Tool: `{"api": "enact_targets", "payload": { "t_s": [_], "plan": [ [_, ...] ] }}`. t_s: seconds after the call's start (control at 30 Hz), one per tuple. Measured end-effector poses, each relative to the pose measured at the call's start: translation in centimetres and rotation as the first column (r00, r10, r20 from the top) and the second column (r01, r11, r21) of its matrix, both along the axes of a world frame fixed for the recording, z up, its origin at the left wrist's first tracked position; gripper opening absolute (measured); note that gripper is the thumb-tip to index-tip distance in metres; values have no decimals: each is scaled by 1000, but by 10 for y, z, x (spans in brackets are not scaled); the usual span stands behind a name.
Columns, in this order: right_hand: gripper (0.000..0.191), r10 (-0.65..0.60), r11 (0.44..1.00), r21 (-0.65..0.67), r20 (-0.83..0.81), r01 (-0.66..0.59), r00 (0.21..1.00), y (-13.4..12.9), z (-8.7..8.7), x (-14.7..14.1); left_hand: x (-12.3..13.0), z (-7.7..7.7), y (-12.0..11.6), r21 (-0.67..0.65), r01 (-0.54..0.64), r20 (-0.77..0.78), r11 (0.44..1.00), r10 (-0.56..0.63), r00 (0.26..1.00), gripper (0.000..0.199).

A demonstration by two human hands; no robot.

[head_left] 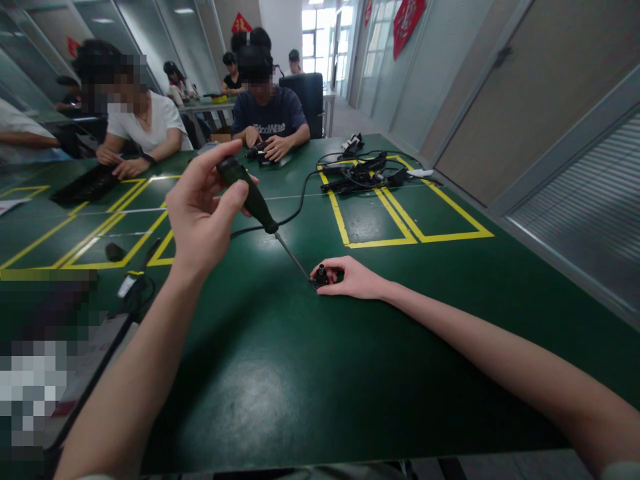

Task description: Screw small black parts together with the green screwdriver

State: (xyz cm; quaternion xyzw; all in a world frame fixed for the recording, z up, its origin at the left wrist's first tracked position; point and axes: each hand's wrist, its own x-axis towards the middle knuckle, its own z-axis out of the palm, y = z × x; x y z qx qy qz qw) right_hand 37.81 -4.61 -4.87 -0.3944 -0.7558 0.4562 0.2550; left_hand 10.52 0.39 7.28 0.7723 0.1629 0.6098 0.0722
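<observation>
Because the black part (321, 275) is so small, I judge it light enough for fingertips alone, and that is how I have it: my right hand (357, 277) is curled into a narrow pinch around its sides, low over the green table (380, 360), in front of me. It looks hard and stiff, perhaps a little slippery if its surface is as smooth as it seems, so the sides of the base suit a hold best, leaving the short upright post (321, 268) free. I cannot tell whether its underside touches the table.

My left hand (200, 210) is closed around the upper handle of a screwdriver (255, 203), thumb along one side, fingers wrapped over the other. Its thick handle should give good purchase, while the thin, rigid shaft (293, 255) slants down to the part and, I expect, would skate off under sideways push. Whether the tip is seated or just beside the part, I cannot make out.
</observation>
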Motion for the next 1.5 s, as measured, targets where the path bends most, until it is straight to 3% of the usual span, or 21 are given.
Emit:
{"api": "enact_targets", "payload": {
  "t_s": [0.3,0.6,1.2,1.4,1.5],
  "plan": [
    [39,-19,1000,8,10,19,1000,-1,-2,-2,7,-2,-5,52,-36,5,998,35,999,43],
    [39,-11,1000,8,19,11,1000,0,-1,-1,10,-2,-14,-66,-61,7,996,61,998,39],
    [40,-17,1000,-3,15,17,1000,-1,1,-2,17,-1,-23,-91,-107,25,990,110,994,37],
    [38,-17,1000,12,7,16,1000,-1,0,-2,22,-2,-25,9,-139,30,990,139,990,39],
    [39,-17,1000,8,4,17,1000,0,-1,-2,23,-2,-25,-13,-146,35,989,146,989,37]
  ]
}}
